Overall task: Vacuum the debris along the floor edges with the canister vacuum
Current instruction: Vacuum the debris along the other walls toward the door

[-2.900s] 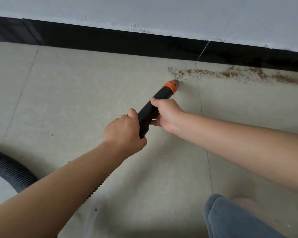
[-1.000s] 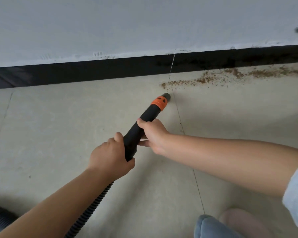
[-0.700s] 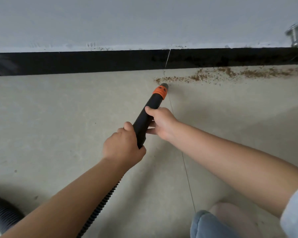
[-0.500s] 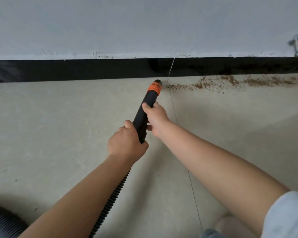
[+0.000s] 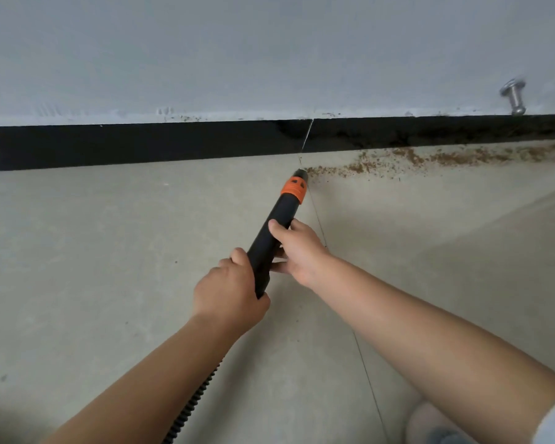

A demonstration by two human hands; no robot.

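Hose: one ribbed hose (image 5: 193, 408) trails lower left.
Left hand: the left hand (image 5: 228, 291) is wrapped round the wand's rear.
Wand: one black wand (image 5: 274, 237); its nozzle tip (image 5: 300, 173) sits at the debris band's left end.
Right hand: the right hand (image 5: 298, 249) clasps the wand mid-shaft.
Progress: floor along the baseboard (image 5: 141, 145) left of the tip looks clean; I judge the task partway done.
Debris: one brown debris (image 5: 430, 158) band remains rightward.
Door stop: one door stop (image 5: 515, 96).

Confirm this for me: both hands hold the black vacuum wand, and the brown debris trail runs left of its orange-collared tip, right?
Not quite. The head view shows the debris running right of the wand tip, along the baseboard. Both left hand and right hand do hold it.
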